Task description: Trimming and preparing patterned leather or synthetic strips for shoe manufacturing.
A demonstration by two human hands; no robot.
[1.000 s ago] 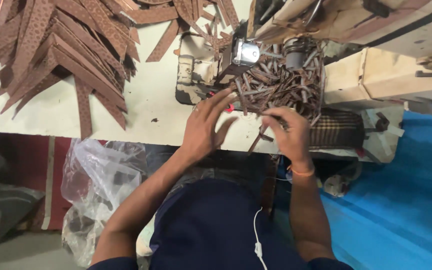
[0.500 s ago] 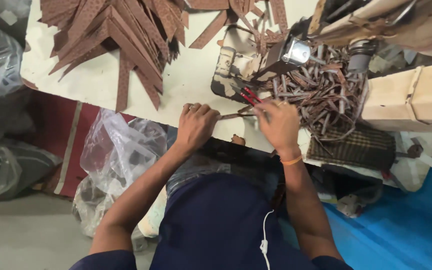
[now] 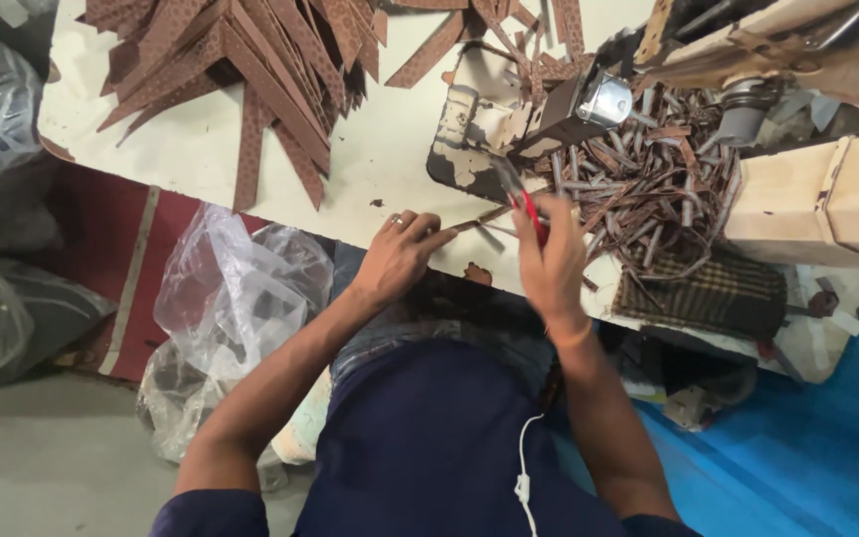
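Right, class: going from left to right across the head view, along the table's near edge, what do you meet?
Clear plastic bag → left hand, pinching a thin brown strip → right hand, holding red-handled scissors → tangle of folded brown strips → dark checked cloth.

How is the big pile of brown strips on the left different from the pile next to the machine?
The flat strip pile holds wide, straight pieces fanned out on the white table; the tangled pile holds thin, narrow pieces, curled and heaped together. The flat strip pile lies far from both hands; the tangled pile sits just beyond the right hand, which holds red-handled scissors. Both piles are brown.
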